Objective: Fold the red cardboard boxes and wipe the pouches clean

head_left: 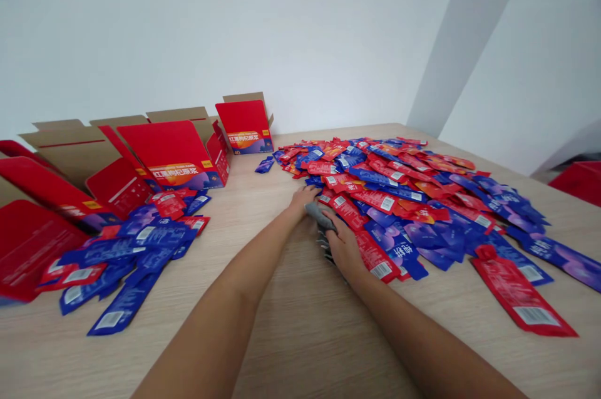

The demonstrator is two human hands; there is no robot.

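Observation:
A big heap of red and blue sachets (413, 198) covers the right half of the wooden table (291, 324). My left hand (304, 197) reaches to the heap's near-left edge, fingers curled against the packets. My right hand (344, 248) lies just beside it, closed round a grey bundle of sachets (322, 218) held between the two hands. A smaller pile of mostly blue sachets (136, 248) lies on the left of the table.
Several open red cardboard boxes (178, 158) stand along the left and back, one more box (246, 123) near the wall. A lone red sachet (521, 292) lies at the front right. A red object (580, 180) sits beyond the table's right edge.

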